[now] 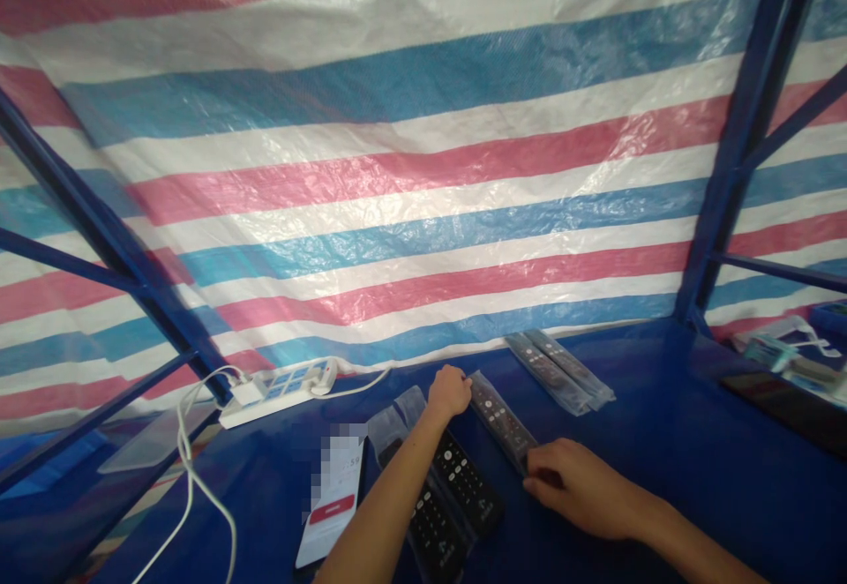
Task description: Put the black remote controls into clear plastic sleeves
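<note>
- The left hand sits at the lower centre of the frame, fingers curled into a loose fist, pinching the far end of a bagged remote control.
- The right hand, lower right of centre, lies palm down with fingers bent narrow, its fingertips pressing on the near end of the same bagged remote control.
- That remote is black, sealed in a clear plastic sleeve, and lies flat on the blue table, running diagonally from upper left to lower right between the two hands.
- Under the left forearm, toward the bottom centre, two more black remotes in clear sleeves lie side by side, touching each other.
- Just left of them, a smartphone lies face up with a lit screen showing a red button; part of its screen is blurred.
- Right of centre, near the back edge of the table, a pair of sleeved remotes lies side by side, apart from both hands.
- At the lower left, a white power strip rests along the table's back edge, with a white cable looping down from it.
- A red, white and blue striped tarp fills the upper frame, held by a blue metal frame.
- At the far right edge, clear packaging sits on a neighbouring surface; its contents are too blurred to tell.
</note>
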Demonstrator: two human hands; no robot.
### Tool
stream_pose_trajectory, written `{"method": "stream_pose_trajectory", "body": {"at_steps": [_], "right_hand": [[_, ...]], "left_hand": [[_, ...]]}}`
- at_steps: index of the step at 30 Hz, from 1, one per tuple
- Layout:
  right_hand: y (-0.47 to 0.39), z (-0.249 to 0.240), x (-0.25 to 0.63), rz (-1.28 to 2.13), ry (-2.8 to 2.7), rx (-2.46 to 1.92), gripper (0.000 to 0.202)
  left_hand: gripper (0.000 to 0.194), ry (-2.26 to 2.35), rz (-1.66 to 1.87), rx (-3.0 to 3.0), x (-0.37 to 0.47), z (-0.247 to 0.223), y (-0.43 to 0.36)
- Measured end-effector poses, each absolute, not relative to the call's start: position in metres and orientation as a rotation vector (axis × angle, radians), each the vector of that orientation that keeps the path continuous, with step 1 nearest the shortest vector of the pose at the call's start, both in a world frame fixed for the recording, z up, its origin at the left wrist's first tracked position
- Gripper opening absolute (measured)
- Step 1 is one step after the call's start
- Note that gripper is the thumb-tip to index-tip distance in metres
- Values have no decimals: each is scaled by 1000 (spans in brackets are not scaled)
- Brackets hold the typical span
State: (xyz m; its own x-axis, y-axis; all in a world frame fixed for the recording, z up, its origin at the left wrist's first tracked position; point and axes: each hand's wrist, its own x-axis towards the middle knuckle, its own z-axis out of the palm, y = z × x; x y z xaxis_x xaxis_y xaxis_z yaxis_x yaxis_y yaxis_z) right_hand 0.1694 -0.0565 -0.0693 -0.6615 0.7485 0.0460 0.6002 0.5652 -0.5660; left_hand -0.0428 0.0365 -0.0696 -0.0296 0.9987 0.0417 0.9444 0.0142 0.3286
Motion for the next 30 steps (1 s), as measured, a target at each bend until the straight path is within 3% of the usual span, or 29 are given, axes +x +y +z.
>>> {"method": "stream_pose_trajectory", "body": {"at_steps": [5,12,19,30], "right_hand": [[-46,-76,180,710,-2354,-1191,36],[-43,-76,184,668,-2296,-1224,37],[-41,-75,187,612,-2245,-1258,38],[-41,-74,190,548,-2130,-1241,38]], "left_hand": [[19,2069,418,1994,-43,-74,43],[24,2060,424,2045,-38,-71,42],[16,2007,393,2075,-38,-69,41],[25,1989,608,2348,-26,1,5]]}}
